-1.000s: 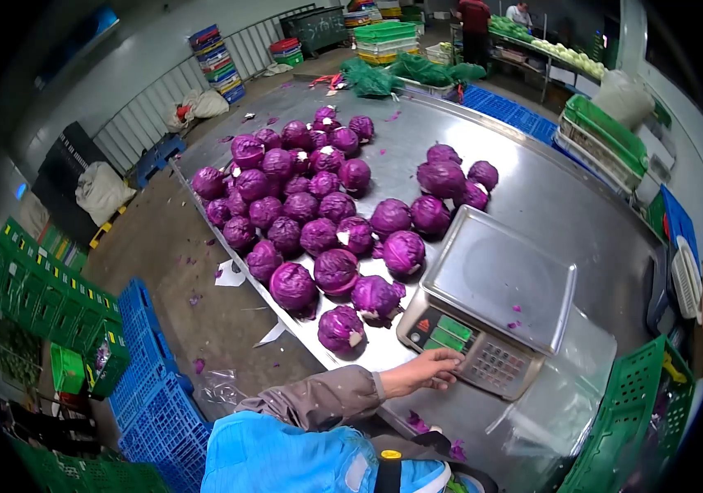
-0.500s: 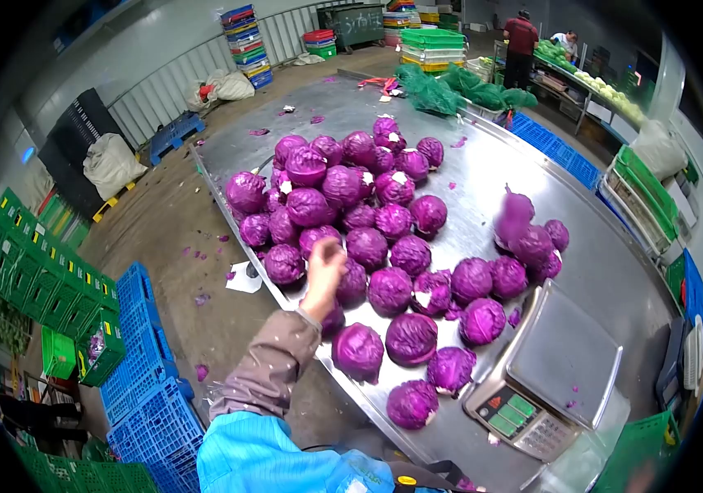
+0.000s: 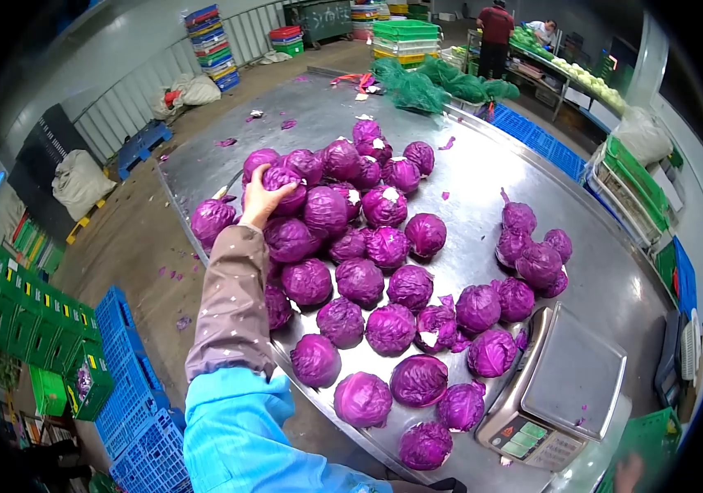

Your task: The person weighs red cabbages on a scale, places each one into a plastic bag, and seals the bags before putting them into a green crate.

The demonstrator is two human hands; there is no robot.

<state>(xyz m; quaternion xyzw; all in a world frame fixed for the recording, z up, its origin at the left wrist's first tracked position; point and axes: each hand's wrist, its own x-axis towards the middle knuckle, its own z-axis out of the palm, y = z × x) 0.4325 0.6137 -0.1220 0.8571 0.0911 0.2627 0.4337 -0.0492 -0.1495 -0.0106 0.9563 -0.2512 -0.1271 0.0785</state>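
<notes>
My left hand (image 3: 263, 199) is at the far left side of the pile, with thumb and fingers spread round a red cabbage (image 3: 284, 177). That cabbage sits among several others, and part of it is hidden by the hand. Just below lies another red cabbage (image 3: 290, 239), near my wrist. At the bottom right edge, what looks like my right hand (image 3: 629, 472) appears blurred against a green crate (image 3: 646, 440). Its fingers are too smeared to read.
The cabbages lie on a metal table (image 3: 483, 246). A weighing scale (image 3: 573, 370) stands at its near right, with a smaller cabbage group (image 3: 537, 263) beyond. Green netting (image 3: 417, 86) lies at the far edge. Blue pallets (image 3: 142, 444) stand left; people work in the background.
My left hand has reached forward and left, from above the near cabbages to one deeper in the pile, and taken hold of it. The view has shifted. A blurred cabbage at right now rests with its group.
</notes>
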